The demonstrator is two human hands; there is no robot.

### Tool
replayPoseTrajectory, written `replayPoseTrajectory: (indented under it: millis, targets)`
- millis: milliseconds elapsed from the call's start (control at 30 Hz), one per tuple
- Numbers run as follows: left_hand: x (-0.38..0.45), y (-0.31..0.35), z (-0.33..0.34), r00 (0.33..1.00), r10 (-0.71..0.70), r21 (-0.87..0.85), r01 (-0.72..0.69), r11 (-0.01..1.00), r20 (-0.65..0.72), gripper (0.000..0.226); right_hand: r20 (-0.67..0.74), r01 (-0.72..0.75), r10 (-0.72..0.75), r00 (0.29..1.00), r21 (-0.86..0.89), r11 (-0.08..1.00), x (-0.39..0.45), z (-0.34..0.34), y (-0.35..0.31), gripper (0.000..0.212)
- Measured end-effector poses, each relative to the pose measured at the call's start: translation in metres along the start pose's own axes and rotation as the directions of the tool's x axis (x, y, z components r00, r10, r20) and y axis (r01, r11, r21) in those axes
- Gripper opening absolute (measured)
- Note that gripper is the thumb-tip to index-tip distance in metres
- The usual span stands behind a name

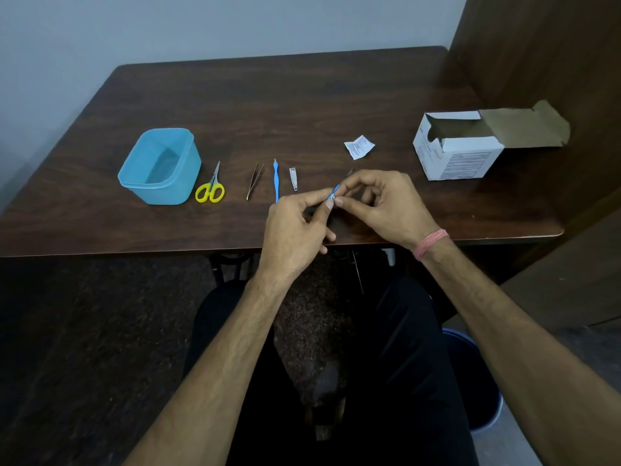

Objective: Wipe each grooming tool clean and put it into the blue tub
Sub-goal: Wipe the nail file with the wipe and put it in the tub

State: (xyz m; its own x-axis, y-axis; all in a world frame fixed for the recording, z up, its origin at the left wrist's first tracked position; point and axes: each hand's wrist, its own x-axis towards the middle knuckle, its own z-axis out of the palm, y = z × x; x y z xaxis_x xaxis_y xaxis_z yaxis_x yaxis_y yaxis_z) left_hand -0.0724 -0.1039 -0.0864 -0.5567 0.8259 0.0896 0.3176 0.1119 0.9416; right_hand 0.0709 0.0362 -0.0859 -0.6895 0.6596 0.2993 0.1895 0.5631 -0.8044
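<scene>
On the dark wooden worktop [302,95] we see, from the left, an empty blue plastic tub [159,166], yellow-handled scissors [210,186], metal tweezers [255,180], a blue-handled cuticle pusher [276,178] and a small silver nail clipper [293,179]. Our left hand [295,227] and right hand [386,205] both pinch a small blue-handled tool [333,192] near the front edge. Farther right lie a torn white wipe packet [359,147] and an open white cardboard box [460,151].

head cam, single view | worn on person's head, seated at table [336,95] near edge | faces forward and down | wide-angle, edges bowed | close on both hands, left hand [295,230], right hand [386,206], forearms fill lower frame | far: wall, table's back edge | no second view, no overlap
</scene>
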Motion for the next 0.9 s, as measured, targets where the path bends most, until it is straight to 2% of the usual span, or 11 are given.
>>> replayPoseTrajectory:
  millis: [233,433,567,700,800,900]
  targets:
    - [-0.002,0.002,0.001,1.0,0.003,-0.002,-0.003,1.0,-0.026,0.022,0.014,0.01,-0.01,1.0,-0.007,1.0,0.0,0.0,-0.005,0.009]
    - [-0.002,0.003,0.003,0.999,0.0,-0.003,0.0,1.0,-0.041,0.02,-0.122,-0.076,0.07,0.99,-0.044,0.996,0.003,-0.001,-0.007,0.01]
    - [-0.003,0.003,0.002,0.999,-0.001,-0.004,0.001,1.0,-0.044,0.021,-0.082,-0.051,0.049,0.995,-0.022,0.998,0.0,-0.001,-0.011,0.007]
    - [-0.004,0.004,0.002,0.999,0.005,-0.01,-0.005,1.0,-0.047,0.019,-0.193,-0.09,0.085,0.978,-0.019,0.996,0.0,-0.002,-0.011,0.007]
    - [-0.005,0.005,0.002,0.998,0.005,-0.024,-0.006,1.0,-0.062,0.019,-0.178,-0.096,0.091,0.98,-0.021,0.995,0.0,-0.002,-0.013,0.006]
    - [-0.004,0.004,0.003,0.998,0.0,-0.037,-0.003,0.999,-0.067,0.019,-0.246,-0.151,0.147,0.958,0.0,0.988,0.002,-0.004,-0.013,0.003]
